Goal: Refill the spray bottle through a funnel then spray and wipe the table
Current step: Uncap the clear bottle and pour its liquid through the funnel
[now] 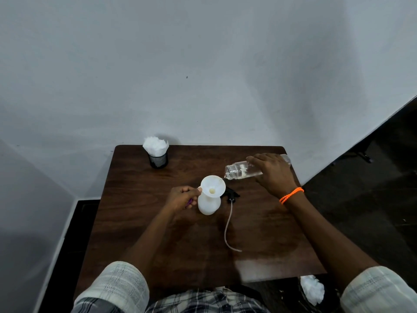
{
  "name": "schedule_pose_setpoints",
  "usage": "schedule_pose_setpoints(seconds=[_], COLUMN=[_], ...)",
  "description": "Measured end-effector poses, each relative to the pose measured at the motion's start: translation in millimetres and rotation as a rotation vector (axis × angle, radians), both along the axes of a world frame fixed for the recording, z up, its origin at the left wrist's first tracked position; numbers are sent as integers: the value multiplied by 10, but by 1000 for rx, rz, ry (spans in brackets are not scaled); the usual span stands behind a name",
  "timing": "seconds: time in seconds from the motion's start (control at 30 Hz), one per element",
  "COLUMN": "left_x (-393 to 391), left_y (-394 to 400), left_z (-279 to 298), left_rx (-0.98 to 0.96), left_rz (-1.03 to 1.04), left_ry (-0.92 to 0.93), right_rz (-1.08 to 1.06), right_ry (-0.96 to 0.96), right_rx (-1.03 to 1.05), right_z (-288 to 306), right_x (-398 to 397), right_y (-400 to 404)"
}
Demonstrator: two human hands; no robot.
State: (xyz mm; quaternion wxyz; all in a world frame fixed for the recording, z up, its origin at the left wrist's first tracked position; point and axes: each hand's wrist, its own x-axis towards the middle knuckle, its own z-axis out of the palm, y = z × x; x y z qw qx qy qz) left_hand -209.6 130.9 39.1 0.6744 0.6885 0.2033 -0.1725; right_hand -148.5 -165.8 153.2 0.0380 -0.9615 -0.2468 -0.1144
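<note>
We are mid-pour. Our right hand (274, 175) wraps around a clear bottle (243, 170) from above, fingers closed on its middle, and holds it tipped nearly flat. Its long axis runs from upper right down to lower left, with the open mouth at the low, left end. That mouth sits just beside the right rim of the funnel (213, 187), slightly above it, and a thin thread of water seems to cross the small gap into the bowl. This is what the move depends on: the mouth lies at the funnel's edge, not over its centre, so any further tilt must keep the stream landing inside the rim.

The funnel stands upright in the neck of the white spray bottle (208, 205), which rests on the table (135, 177) near its middle. Our left hand (184, 197) is at the funnel's left side, fingers curled with the tips pinching its rim to steady it; something purple shows under the hand, but we cannot tell what it is.

The spray head (231, 194) with its tube (228, 224) lies on the table just right of the spray bottle, under the pour line. Tissues in a cup (158, 160) wait at the far left corner.
</note>
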Motion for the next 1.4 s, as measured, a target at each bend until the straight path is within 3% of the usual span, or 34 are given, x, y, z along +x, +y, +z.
schedule_pose_setpoints(seconds=[1.4], left_x=[-13], left_y=[-1], left_z=[-24], left_rx=[-12], left_rz=[-11], left_ry=[15], right_rz=[7], right_ry=[-22], right_rx=[-1], right_z=[-11], right_x=[35], right_y=[21])
